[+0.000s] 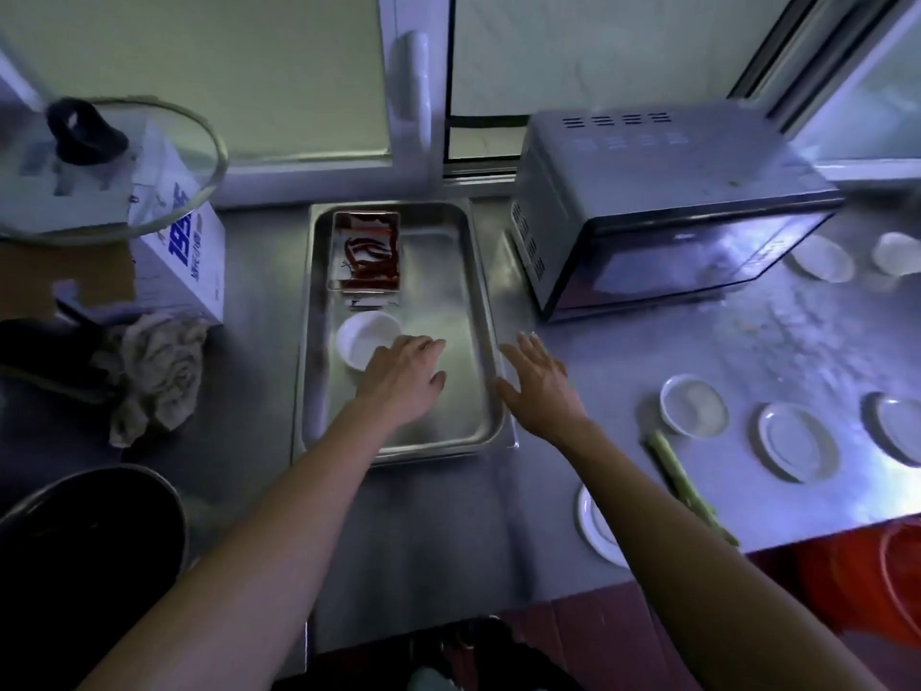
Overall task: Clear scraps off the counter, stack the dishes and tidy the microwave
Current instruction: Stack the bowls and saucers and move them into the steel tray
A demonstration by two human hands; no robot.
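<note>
Head view: both hands flat-fingered, left hand (404, 374) beside white bowl (366, 339) in tray (481, 311), right hand (536, 379) outside.

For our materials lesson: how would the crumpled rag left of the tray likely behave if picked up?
The rag lies in soft bunched folds, so it would probably flop and droop, not keep its shape. It looks like thin cloth, so likely light. It is unlikely to roll or break.

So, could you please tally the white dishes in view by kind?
Bowls: 3, one in the tray, one on the counter, one far right
Plates: 4
Total: 7
</note>
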